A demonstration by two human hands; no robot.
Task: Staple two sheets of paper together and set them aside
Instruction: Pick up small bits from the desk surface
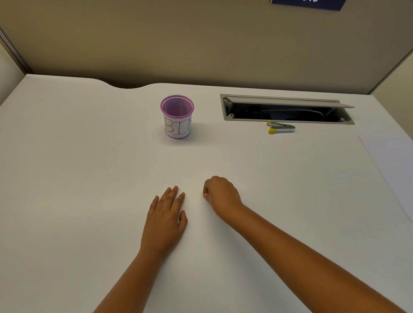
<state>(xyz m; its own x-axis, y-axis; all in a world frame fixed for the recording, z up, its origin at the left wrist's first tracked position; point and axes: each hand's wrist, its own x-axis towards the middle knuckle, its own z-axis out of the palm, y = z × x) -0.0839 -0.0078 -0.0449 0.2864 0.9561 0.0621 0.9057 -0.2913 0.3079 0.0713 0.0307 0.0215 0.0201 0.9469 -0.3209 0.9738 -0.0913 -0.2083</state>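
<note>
Left hand point(166, 216) flat, right hand point(220, 195) seemingly fisted

white desk point(81, 163) | purple mesh cup point(177, 116) | stapler point(280, 126) | paper point(400, 170) | both hands rest

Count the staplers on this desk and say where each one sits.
1. The stapler, with yellow ends, lies on the desk just in front of the open cable tray, right of the purple mesh cup.
</note>
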